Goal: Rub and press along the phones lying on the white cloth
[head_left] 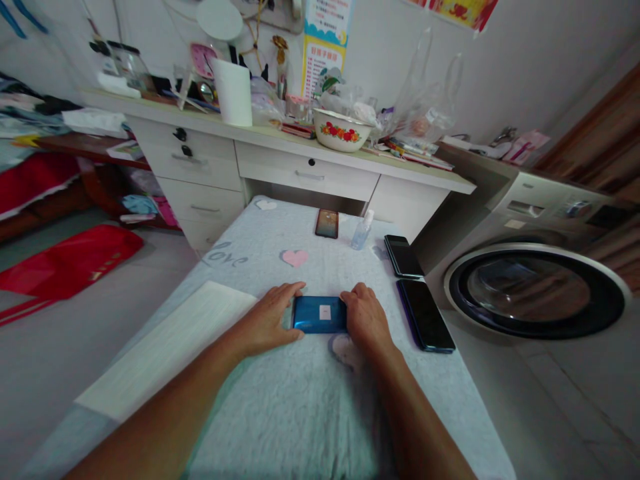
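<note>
Across the middle of the cloth-covered table (280, 407), plenty of bare fabric surrounds the work, so the piece is best kept low over this soft area. A long white sheet (170, 357) lies to the left, partly behind the left forearm; that arm should avoid dragging it. The left hand (267, 320) is clamped on one short end of the blue phone (307, 319), thumb at the near corner, fingers at the far one; the right hand (367, 317) closes round the other end. Between them the phone sits back up and roughly level; whether it touches the cloth, I cannot tell. Even, light pressure from both ends should keep it from twisting. Two dark-screened phones (426, 315) lie near the right edge, calling for a tucked elbow. Smallest, the white label (325, 312) is best left uncovered by fingertips.
</note>
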Action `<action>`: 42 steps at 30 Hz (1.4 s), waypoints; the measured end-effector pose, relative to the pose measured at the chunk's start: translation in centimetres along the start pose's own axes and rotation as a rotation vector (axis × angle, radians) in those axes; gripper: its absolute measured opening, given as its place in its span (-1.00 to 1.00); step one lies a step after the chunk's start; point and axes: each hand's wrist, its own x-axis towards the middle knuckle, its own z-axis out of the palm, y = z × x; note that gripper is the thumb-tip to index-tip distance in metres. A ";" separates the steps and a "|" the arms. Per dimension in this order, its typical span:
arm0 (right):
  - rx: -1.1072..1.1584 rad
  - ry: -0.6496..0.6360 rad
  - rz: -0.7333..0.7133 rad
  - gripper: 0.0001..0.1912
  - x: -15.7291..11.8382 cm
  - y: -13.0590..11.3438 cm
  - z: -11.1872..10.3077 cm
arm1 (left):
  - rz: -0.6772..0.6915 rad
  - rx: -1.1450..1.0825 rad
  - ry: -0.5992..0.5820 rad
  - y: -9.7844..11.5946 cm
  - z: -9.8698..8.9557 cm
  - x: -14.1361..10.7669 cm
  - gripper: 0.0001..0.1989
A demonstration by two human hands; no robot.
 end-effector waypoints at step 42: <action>0.056 0.012 -0.031 -0.72 -1.7 2.6 -0.1 | -0.071 -0.018 -0.039 0.7 -0.3 -0.1 -0.19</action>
